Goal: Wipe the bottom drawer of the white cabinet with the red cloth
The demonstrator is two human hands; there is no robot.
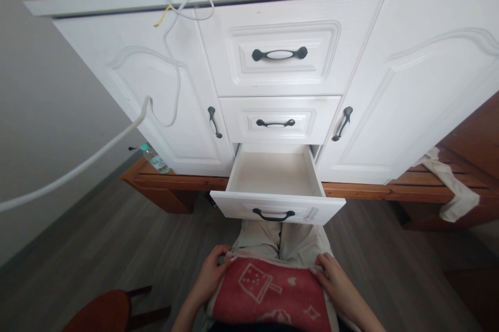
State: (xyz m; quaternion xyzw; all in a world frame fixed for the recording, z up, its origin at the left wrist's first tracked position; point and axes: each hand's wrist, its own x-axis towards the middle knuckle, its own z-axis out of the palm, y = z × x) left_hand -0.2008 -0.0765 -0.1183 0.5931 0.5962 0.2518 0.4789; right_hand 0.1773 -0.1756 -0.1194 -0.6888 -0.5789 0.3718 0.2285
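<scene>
A folded red towel (268, 293) with a white mushroom print lies on my lap. My left hand (210, 272) grips its upper left corner, and my right hand (335, 280) holds its upper right edge. Just beyond my knees, the bottom drawer (273, 207) of a white cabinet (409, 88) stands pulled out, and its inside looks bare. The two drawers above it are closed.
A white cable (97, 153) hangs from the cabinet top across the left door. A plastic bottle (156, 160) stands on the wooden base at the left. A white cloth (452, 186) lies on the wood at the right. A red stool (105, 314) is at lower left.
</scene>
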